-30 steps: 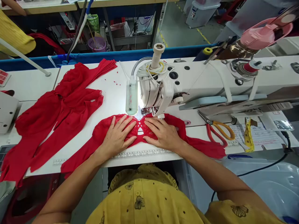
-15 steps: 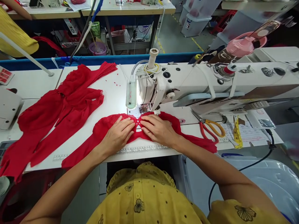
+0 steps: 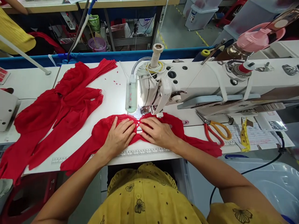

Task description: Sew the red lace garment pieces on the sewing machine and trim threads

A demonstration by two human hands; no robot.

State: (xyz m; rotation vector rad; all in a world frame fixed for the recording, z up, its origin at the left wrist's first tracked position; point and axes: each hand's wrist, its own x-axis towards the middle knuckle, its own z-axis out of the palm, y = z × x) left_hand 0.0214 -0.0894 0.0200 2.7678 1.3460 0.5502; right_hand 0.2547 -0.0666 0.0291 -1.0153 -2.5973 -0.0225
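Observation:
A red lace-edged bra lies spread on the white sewing table, with crossed straps at its centre. My left hand rests flat on the bra just left of those straps, fingers stretched and thumb side hidden. To their right, my right hand presses flat on the other cup with fingers extended. Both sets of fingertips point towards the middle. Just beyond them is the presser foot of a white sewing machine, lit by a small lamp.
More red bras lie piled to the left. Scissors with red and orange handles and a yellow tape measure lie to the right, near papers. A printed ruler runs along the front edge. A pink-lidded bottle stands behind the machine.
The camera view has shifted slightly, so the machine and scissors appear farther right. Both hands stay on the bra at nearly the same place; the left fingers are slightly rearranged.

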